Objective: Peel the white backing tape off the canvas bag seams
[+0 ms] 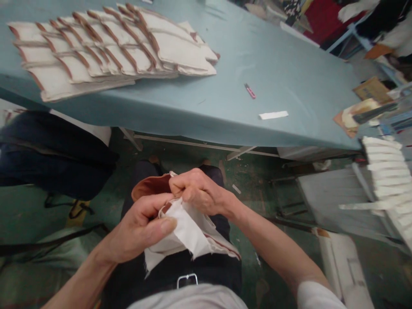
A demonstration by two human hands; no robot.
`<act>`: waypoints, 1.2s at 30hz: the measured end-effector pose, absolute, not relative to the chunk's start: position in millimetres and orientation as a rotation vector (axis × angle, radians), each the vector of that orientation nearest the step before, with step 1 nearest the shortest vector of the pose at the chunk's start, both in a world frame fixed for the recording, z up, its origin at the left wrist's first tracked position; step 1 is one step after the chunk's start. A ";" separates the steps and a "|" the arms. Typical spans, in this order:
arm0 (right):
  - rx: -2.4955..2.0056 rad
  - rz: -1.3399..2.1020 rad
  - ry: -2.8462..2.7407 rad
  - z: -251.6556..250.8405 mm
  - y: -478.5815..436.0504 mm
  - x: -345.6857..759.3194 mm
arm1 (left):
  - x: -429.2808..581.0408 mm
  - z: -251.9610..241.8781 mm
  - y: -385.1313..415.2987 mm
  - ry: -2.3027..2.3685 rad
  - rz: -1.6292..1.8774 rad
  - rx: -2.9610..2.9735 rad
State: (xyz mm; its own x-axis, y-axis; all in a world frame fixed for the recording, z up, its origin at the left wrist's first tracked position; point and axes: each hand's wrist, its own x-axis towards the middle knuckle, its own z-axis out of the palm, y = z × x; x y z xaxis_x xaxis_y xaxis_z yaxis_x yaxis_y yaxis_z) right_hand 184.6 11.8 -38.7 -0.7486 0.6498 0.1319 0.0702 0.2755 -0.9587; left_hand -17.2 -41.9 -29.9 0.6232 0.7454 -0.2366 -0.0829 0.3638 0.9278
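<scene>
Over my lap I hold a white and brown sewn fabric piece (189, 227) with raw, fraying edges and a rust-brown part (151, 187) at its far side. My left hand (144, 223) pinches its near-left edge, thumb lying on top of the white cloth. Fingers curled into a fist, my right hand (199, 191) grips the upper edge close beside the left fingertips. What lies inside the right fist is hidden. A white flap of cloth hangs down between the hands toward my belt.
On the blue-covered table (225, 107) lie overlapping stacks of white pieces with brown edges (112, 43), a pink-handled small cutter (249, 91) and a white strip (273, 115). A dark bag (54, 150) is at left. More white strips (386, 171) lie stacked at right.
</scene>
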 end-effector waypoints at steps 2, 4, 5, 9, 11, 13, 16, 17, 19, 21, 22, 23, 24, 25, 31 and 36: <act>-0.658 1.586 -2.003 -30.9 11.9 187.7 | -21.0 -30.7 -40.2 0.740 0.600 1.084; -0.671 1.633 -1.990 -25.1 11.6 188.6 | -23.4 -31.5 -39.4 0.748 0.610 1.100; -0.682 1.638 -1.997 -23.5 11.2 188.3 | -24.1 -32.3 -39.4 0.747 0.614 1.105; -0.773 1.603 -2.034 -26.9 7.6 183.6 | -23.8 -36.9 -41.0 0.713 0.596 1.079; -0.754 1.633 -1.998 -33.1 5.1 180.5 | -21.9 -38.5 -42.0 0.692 0.593 1.055; -0.679 1.684 -1.931 -40.0 2.6 177.8 | -18.7 -39.5 -42.9 0.647 0.606 1.014; -0.595 1.698 -1.828 -47.4 -0.8 177.4 | -14.0 -40.6 -42.1 0.567 0.651 0.966; -0.592 1.684 -1.811 -48.4 -1.5 178.9 | -13.1 -40.2 -40.5 0.548 0.662 0.966; -0.608 1.643 -1.818 -47.2 -1.4 184.8 | -12.6 -36.4 -34.7 0.536 0.658 1.031; -0.631 1.542 -1.878 -41.1 1.5 193.7 | -13.2 -27.6 -25.6 0.571 0.616 1.210; -0.636 1.447 -1.928 -36.0 4.0 198.6 | -13.5 -21.6 -20.3 0.596 0.591 1.328; -0.633 1.324 -1.991 -29.5 7.0 203.7 | -13.8 -15.1 -14.9 0.616 0.566 1.453; -0.630 1.185 -2.057 -21.9 10.4 208.5 | -14.0 -8.5 -9.7 0.629 0.544 1.571; -0.626 1.048 -2.125 -13.4 13.8 212.9 | -14.1 -2.3 -4.9 0.633 0.527 1.669; -0.678 0.480 -2.405 32.5 30.2 227.8 | -15.5 23.1 15.8 0.717 0.537 2.034; -0.781 0.415 -2.517 45.6 37.9 226.8 | -14.0 37.5 25.9 0.827 0.676 2.161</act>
